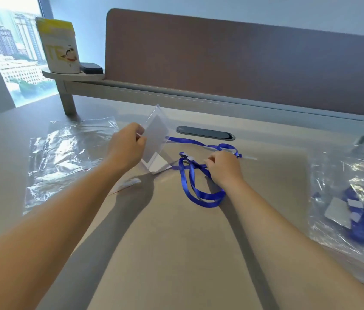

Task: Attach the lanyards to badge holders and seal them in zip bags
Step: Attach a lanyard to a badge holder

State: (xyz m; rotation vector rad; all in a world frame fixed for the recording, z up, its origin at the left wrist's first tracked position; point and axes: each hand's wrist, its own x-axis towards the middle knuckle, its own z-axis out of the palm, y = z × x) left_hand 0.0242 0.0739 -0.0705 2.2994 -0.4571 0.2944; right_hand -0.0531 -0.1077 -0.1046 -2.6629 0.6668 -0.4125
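My left hand (127, 145) grips a clear badge holder (155, 133) with a white card inside and holds it tilted above the desk. Another badge holder (159, 164) lies flat just beneath it. A blue lanyard (195, 186) loops across the desk's middle, its metal clip (185, 155) lying left of my right hand (223, 167). That hand is closed on the lanyard's strap near the clip. An empty zip bag (64, 157) lies flat at the left. At the right, a zip bag (353, 198) holds badge holders with blue lanyards.
The beige desk (176, 253) carries a dark cable slot (205, 133) behind the lanyard. A brown divider panel (243, 68) closes the back. A small shelf at back left bears a yellow-white pouch (59, 45) and a dark block (91, 68). A window is at the far left.
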